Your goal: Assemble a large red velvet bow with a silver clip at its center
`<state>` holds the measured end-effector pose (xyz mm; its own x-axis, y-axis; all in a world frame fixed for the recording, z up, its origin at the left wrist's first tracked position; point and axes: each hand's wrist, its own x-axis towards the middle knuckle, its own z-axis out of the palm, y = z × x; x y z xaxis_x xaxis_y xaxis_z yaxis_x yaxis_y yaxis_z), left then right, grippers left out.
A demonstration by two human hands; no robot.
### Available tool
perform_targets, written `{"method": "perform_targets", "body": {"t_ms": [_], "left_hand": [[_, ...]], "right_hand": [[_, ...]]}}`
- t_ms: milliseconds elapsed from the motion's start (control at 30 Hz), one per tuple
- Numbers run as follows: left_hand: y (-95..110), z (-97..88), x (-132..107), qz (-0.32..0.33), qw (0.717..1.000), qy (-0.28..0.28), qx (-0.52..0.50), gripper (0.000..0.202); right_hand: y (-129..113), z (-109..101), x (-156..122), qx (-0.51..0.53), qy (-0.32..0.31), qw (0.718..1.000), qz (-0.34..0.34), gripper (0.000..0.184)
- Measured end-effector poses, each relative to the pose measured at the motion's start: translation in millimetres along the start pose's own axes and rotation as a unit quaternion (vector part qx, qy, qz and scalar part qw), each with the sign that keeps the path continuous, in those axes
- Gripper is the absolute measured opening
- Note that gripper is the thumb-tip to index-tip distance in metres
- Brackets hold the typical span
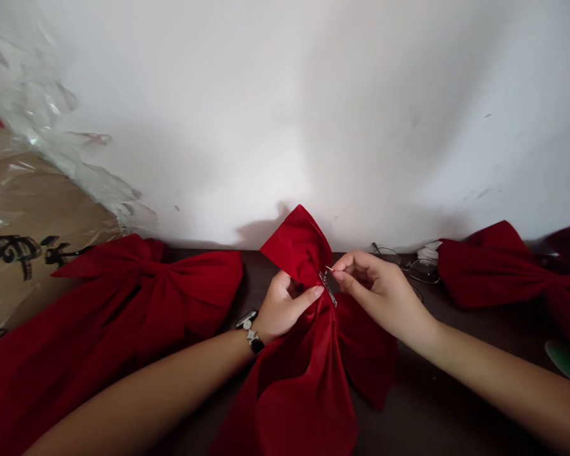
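The left hand (pixel 282 307) grips a red velvet bow (pixel 299 380) at its knot; the right hand (pixel 380 291) narrowly pinches a metal pin (pixel 328 286) there. The bow crosses the counter's (pixel 422 386) far edge, against the white wall (pixel 285 126).

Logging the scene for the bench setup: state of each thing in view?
Middle red velvet bow, held up, tails hanging down
Metal pin, on the bow's knot, point exposed
Left hand, gripping the bow's knot
Right hand, fingertips at the pin's point
Left-side red bow, lying flat, untouched
Right-side red bow, lying flat, partly out of view
Eyeglasses, lying behind the right hand
Wristband, worn on the left wrist
Plastic sheet, crumpled
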<state>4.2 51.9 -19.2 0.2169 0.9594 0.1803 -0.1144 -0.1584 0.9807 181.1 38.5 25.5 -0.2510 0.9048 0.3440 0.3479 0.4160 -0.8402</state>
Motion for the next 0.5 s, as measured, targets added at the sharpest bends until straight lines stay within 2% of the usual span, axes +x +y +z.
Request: {"method": "perform_targets", "body": {"t_ms": [267,400,500], "left_hand": [[1.6,-0.1,1.2,0.014,0.999,0.032,-0.007,0.026],[1.1,1.5,0.5,0.019,0.999,0.044,0.003,0.024],[0.8,2.5,0.6,0.028,0.999,0.043,0.006,0.023]], "right_hand": [[0.3,3.5,-3.4,-0.062,-0.023,0.998,0.001,0.01],[-0.1,4.5,-5.1,-0.053,-0.055,0.997,0.012,0.01],[1.5,4.8,-5.4,-0.048,-0.056,0.997,0.018,0.01]]}}
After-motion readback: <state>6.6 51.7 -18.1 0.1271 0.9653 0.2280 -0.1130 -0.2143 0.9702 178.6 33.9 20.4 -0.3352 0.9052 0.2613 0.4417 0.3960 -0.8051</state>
